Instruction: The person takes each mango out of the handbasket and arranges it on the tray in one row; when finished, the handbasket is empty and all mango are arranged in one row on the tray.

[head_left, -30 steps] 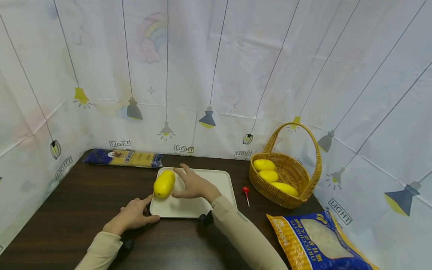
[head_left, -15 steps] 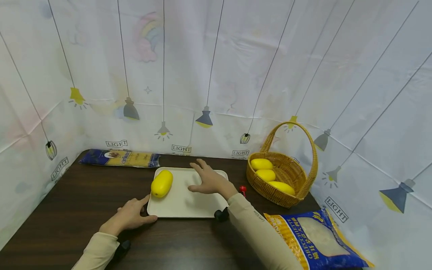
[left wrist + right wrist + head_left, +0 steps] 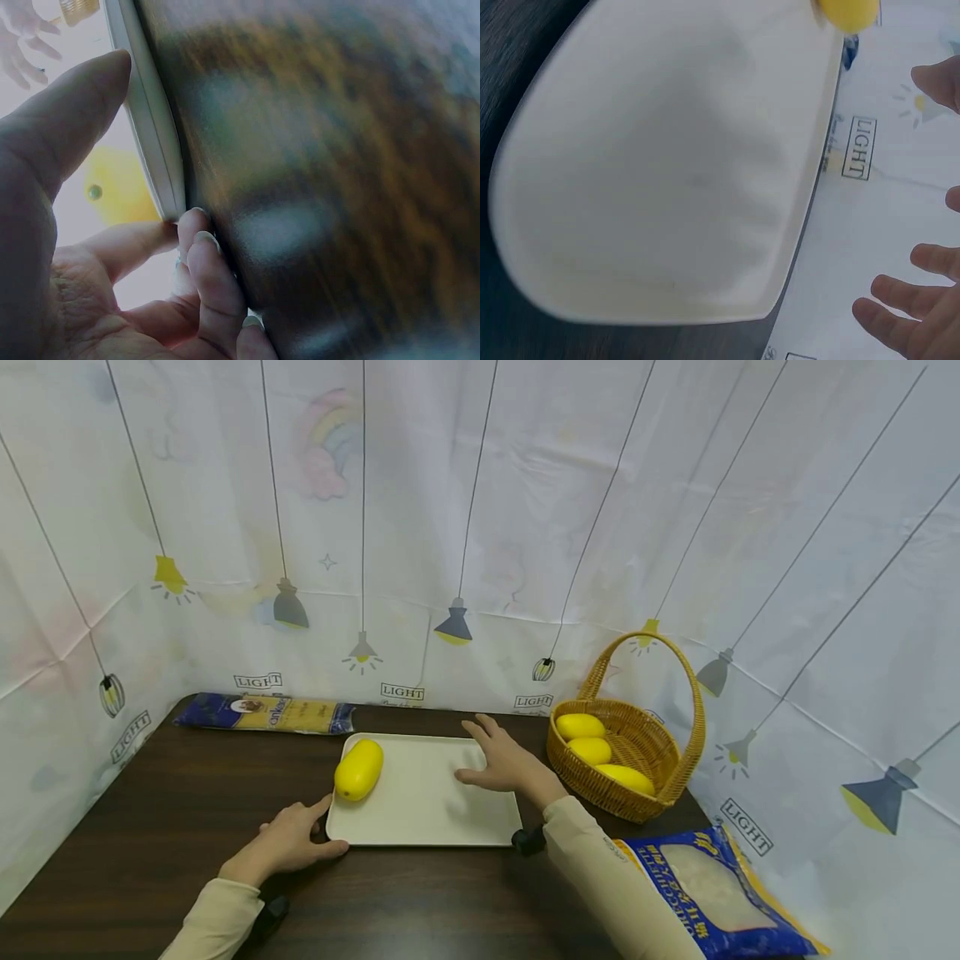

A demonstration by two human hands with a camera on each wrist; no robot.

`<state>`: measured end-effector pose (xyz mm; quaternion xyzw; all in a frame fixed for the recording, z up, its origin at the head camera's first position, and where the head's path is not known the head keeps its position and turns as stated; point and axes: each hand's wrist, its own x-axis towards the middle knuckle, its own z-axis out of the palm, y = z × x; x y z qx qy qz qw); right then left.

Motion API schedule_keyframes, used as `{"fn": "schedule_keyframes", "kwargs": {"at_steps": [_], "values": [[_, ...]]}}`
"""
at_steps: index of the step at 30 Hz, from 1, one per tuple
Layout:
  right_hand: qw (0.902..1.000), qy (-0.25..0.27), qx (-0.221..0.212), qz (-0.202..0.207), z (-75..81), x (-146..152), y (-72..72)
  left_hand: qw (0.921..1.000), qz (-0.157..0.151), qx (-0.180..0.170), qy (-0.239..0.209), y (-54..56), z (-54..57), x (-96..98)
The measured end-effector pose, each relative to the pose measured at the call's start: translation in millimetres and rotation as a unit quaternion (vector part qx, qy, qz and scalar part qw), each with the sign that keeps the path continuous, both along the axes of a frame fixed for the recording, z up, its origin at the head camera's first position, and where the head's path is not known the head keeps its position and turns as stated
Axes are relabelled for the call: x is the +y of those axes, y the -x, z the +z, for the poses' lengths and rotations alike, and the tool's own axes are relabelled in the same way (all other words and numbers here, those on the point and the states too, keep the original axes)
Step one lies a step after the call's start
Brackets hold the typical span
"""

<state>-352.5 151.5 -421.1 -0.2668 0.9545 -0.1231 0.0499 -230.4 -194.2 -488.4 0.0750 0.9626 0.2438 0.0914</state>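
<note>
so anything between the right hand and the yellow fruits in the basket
Yes: the near wall of the wicker basket stands between the right hand and the three yellow fruits; its handle arches beyond them, so reaching over the wall looks unobstructed.

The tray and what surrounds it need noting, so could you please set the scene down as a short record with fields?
Tray: cream-white tray, on a dark table
On it: one yellow fruit, near the left end
Left hand: left hand touches the tray's left edge, index fingertip near the fruit
Right hand: right hand above the tray's right end, fingers spread, holding nothing
Basket: wicker basket, right of the tray, three yellow fruits inside
Bags: long packet beyond, to the left; larger bag front right
</note>
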Motion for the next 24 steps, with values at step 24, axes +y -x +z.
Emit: {"fn": "schedule_keyframes", "kwargs": {"at_steps": [24], "values": [[0.9940,0.045,0.038,-0.092,13.5,91.5,1.0,1.0000,0.001,-0.002,0.002,0.7,0.5,0.5]]}}
